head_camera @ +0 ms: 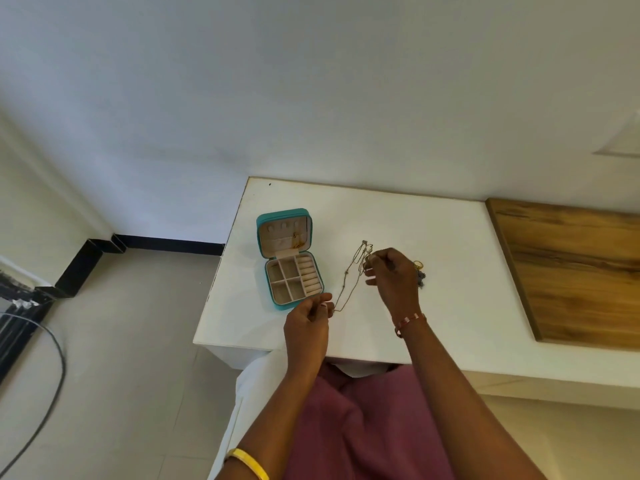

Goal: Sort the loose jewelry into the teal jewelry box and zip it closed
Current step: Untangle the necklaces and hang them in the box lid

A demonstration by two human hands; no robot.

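Now both hands pinch thin chain (349,278): left hand (308,318), right hand (391,275); teal box (289,259) open.

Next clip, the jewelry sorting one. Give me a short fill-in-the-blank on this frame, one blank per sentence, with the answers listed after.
1. The teal jewelry box sits on the white table with its lid ____.
2. The chain necklace is held between ____ hands.
3. The left hand pinches the chain's ____ end, nearest the person.
4. A gold ring lies on the table just beyond the ____ hand.

Missing words: open; both; lower; right
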